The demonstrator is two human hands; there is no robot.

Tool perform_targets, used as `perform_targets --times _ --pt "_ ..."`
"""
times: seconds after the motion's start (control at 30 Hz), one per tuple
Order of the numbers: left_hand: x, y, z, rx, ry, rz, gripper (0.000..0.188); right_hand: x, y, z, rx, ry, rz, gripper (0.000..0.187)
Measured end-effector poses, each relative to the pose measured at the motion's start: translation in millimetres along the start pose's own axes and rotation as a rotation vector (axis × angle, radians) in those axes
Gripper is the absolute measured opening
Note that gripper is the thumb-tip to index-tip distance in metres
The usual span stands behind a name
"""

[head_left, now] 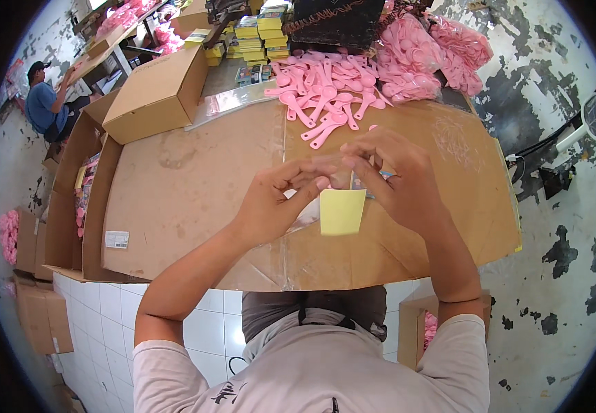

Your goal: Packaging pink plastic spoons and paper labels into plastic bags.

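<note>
A yellow card or small packet (343, 212) hangs below my hands, over the cardboard-covered table (188, 199). Clear plastic film (340, 177), seemingly a small bag, stretches between my fingers above it and is partly blurred. My left hand (277, 199) is closed, thumb and fingers pinching the film's left side. On the other side, my right hand (398, 179) pinches it with bent fingers. Part of a coloured printed piece shows beside the right fingers, mostly hidden. Beyond both hands lies a heap of pink plastic spoons (325, 93).
A closed cardboard box (157, 93) and flat clear bags (239, 98) sit at the far left. Stacks of yellow packets (270, 31) stand behind, with bagged pink spoons (415, 55) at the far right. An open carton (95, 186) adjoins the left edge. Another person (47, 103) sits far left.
</note>
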State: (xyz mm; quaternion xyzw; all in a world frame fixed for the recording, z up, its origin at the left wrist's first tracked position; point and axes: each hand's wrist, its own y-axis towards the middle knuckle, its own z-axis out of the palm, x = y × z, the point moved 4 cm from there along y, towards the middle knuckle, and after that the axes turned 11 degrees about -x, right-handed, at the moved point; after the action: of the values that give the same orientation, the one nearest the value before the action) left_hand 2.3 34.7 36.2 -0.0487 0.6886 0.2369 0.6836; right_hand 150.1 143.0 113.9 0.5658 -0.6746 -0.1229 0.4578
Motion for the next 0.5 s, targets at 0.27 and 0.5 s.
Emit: perform_targets --times 0.27,0.5 --pt "0 -5 -7 -0.095 0.227 0.011 0.03 13 -6 23 -0.096 -0.409 -0.436 0.023" --pt "-1 -8 -2 -0.02 0.635 0.234 0.032 -5 -14 44 -0.032 -0.543 -0.505 0.024"
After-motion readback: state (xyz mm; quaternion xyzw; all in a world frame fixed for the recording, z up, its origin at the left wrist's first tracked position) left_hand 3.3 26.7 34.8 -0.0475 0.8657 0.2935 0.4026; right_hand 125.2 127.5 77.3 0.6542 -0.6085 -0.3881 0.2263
